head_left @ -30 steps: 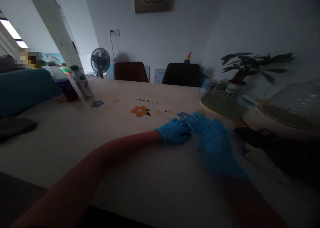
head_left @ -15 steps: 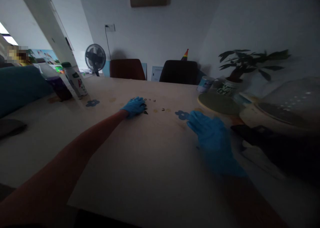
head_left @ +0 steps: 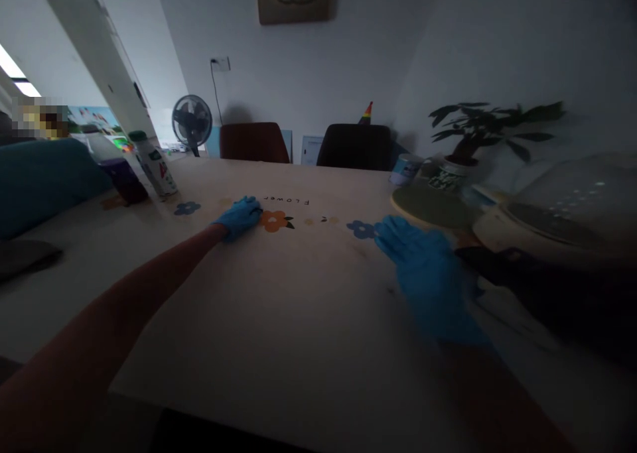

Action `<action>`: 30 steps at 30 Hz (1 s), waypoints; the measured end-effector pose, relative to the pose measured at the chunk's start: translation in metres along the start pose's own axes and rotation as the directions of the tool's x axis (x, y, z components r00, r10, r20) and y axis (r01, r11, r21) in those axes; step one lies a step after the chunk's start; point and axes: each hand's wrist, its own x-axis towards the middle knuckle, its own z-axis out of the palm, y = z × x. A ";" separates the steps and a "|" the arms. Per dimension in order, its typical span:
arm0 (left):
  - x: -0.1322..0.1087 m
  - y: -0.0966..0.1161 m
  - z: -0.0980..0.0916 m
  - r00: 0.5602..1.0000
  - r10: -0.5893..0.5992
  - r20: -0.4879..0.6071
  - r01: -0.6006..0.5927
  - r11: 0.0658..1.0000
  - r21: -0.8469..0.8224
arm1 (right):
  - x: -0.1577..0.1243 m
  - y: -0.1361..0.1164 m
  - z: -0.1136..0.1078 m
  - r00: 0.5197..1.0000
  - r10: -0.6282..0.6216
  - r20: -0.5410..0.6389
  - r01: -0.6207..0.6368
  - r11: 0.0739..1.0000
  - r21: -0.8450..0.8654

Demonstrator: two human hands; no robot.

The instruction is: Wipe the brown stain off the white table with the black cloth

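Blue gloves cover both of my hands. My left hand (head_left: 242, 217) lies low on the pale printed tablecloth (head_left: 298, 300), just left of a printed orange flower (head_left: 275, 221); its fingers appear spread along the cloth, with nothing visible in them. Over the right side, my right hand (head_left: 428, 277) is held with its fingers stretched out and no object in it. Those fingertips reach a printed blue flower (head_left: 360, 229). Whether the right palm touches the cloth I cannot tell.
At far left stand a white bottle (head_left: 156, 171) with a green cap and a dark purple bottle (head_left: 127, 182). A round green mat (head_left: 430, 206), a can (head_left: 405, 169), a potted plant (head_left: 452, 173) and a clear-domed container (head_left: 567, 207) line the right. Two chairs (head_left: 255, 141) stand behind.
My left hand has slid left across the cloth, uncovering the orange flower and more of the printed word. The right hand stays in nearly the same place. The view has shifted slightly.
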 end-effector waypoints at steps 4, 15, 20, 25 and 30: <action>-0.031 0.037 0.015 0.950 0.302 0.076 -0.296 0.952 -0.079 | -0.008 -0.009 0.003 1.000 -0.021 -0.018 0.021 1.000 0.002; -0.062 0.146 0.065 0.599 0.784 0.161 -0.699 0.611 -0.373 | 0.013 0.002 -0.016 0.996 -0.076 0.041 0.075 0.997 0.019; -0.033 0.180 0.075 0.506 0.848 0.159 -0.805 0.530 -0.266 | 0.018 0.005 -0.020 0.989 -0.145 0.039 0.145 0.989 -0.003; 0.010 0.206 0.078 0.570 0.804 0.166 -0.795 0.592 -0.135 | 0.023 0.004 -0.030 0.979 -0.151 0.137 0.161 0.985 -0.067; 0.067 0.228 0.079 0.728 0.648 0.224 -0.657 0.753 -0.045 | 0.018 0.006 -0.030 0.982 -0.094 0.167 0.115 0.986 -0.120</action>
